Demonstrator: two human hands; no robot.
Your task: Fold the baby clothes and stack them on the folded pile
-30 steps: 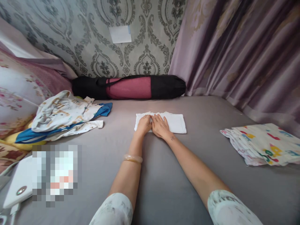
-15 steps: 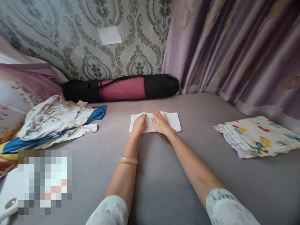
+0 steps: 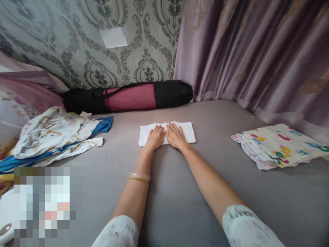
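Observation:
A white folded cloth point(image 3: 189, 132) lies flat on the grey sheet point(image 3: 177, 192), in the middle of the head view. My left hand point(image 3: 155, 136) rests palm down on its left half, fingers extended. Beside it my right hand point(image 3: 175, 135) lies flat on the middle of the cloth, fingers slightly spread. The two hands are close together at the thumbs. Parts of the cloth are hidden under both palms. A pale bangle point(image 3: 139, 176) circles my left forearm.
Rumpled patterned and blue clothes point(image 3: 56, 132) lie at the left. Folded cloths with colourful letters point(image 3: 285, 144) are at the right. A black and pink long bag point(image 3: 130, 96) lies along the wall, beside a purple curtain point(image 3: 218, 51). A blurred white object point(image 3: 12, 209) sits lower left.
My left hand has gone from curled fingers to lying flat on the cloth. My right hand stays flat on the cloth, nearer to the left one. The whole view has shifted slightly.

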